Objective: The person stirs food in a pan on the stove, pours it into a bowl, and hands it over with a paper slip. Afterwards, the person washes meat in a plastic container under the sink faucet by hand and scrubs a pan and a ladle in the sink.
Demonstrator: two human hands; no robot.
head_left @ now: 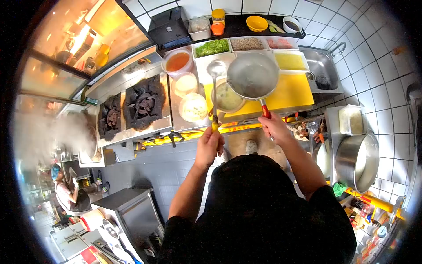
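My left hand is closed round the yellow-tipped end of a long metal ladle, whose bowl points away from me over the counter. My right hand grips the red handle of a metal saucepan. The pan looks grey and hazy inside; its contents are hard to make out. It hangs over the yellow cutting board and partly covers a bowl of pale greenish liquid. Left of the ladle sit a bowl of pale chunks and a smaller pale tub.
Black gas burners lie to the left. A tub of reddish liquid, chopped greens and other ingredient trays line the back. The sink and a large pot are at right. A co-worker stands far left, near steam.
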